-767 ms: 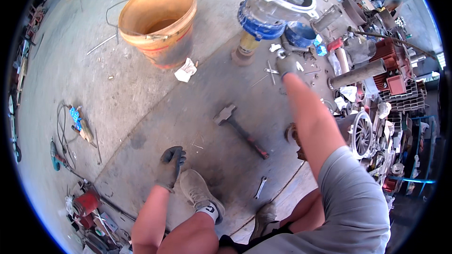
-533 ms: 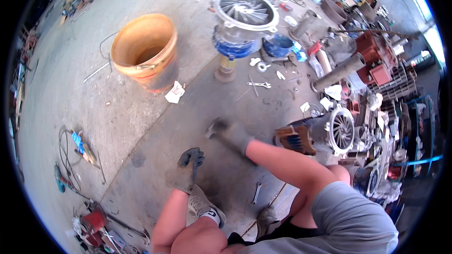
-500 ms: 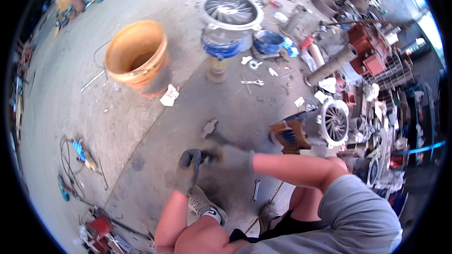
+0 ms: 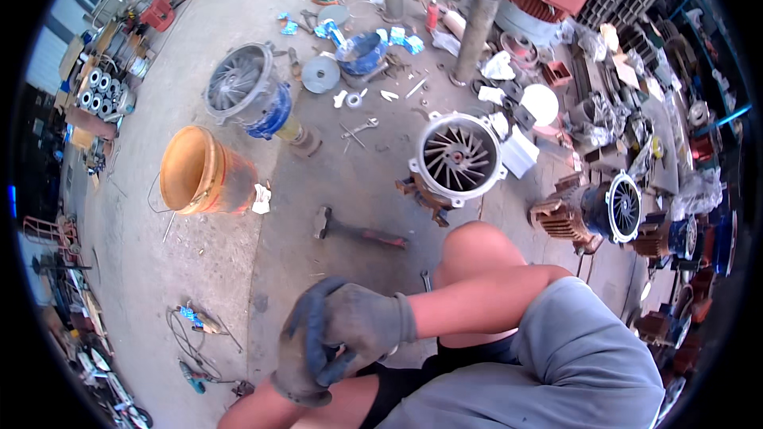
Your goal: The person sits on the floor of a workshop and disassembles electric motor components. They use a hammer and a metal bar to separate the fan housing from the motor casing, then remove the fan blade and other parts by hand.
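Note:
My left hand (image 4: 296,353) and my right hand (image 4: 364,322), both in grey work gloves with darker fingers, are pressed together above my left thigh. Their fingers are curled into each other, and whatever may lie between them is hidden. Beyond them a hammer (image 4: 362,233) lies on the dark floor sheet, its head to the left and its dark, reddish-ended handle pointing right. A wrench (image 4: 427,280) lies by my right knee, partly covered by my arm.
An orange bucket (image 4: 188,171) stands at left, near a blue-banded finned housing (image 4: 253,91). A motor with a silver finned end (image 4: 458,157) stands ahead right. Another wrench (image 4: 362,128) lies farther off. A corded tool (image 4: 193,377) is at lower left; motors and parts crowd the right.
My hands have come together and lie closer to my body, away from the hammer. My view has swung right, and the hammer's handle, partly covered before, now shows whole.

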The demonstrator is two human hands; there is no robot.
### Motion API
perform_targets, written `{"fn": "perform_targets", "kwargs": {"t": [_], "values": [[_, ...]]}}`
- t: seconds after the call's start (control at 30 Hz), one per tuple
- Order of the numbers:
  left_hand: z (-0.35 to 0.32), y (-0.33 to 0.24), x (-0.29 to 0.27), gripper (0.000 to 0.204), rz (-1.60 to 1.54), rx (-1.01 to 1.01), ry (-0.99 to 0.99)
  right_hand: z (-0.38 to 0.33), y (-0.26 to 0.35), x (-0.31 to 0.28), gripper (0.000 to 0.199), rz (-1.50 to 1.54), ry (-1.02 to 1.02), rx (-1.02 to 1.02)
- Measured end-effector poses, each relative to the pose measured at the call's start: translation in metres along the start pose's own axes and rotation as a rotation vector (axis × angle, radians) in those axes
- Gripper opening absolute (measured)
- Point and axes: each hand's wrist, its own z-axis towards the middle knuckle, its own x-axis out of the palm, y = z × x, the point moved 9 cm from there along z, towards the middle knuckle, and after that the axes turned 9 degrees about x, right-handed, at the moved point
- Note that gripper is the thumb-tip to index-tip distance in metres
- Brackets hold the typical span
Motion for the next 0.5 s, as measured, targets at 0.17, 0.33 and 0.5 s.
{"fn": "perform_targets", "kwargs": {"t": [0.17, 0.33, 0.5], "values": [[-0.015, 0.008, 0.023, 0.062, -0.063, 0.15, -0.421, -0.002, 0.002, 0.004, 0.046, -0.18, 0.165, -0.007], [-0.033, 0.041, 0.035, 0.066, -0.01, -0.476, -0.361, -0.017, -0.032, -0.007, 0.039, -0.147, 0.053, 0.29], [0.001, -0.002, 0.034, 0.07, 0.323, -0.016, -0.154, -0.027, -0.024, -0.01, 0.035, -0.074, 0.091, 0.099]]}}
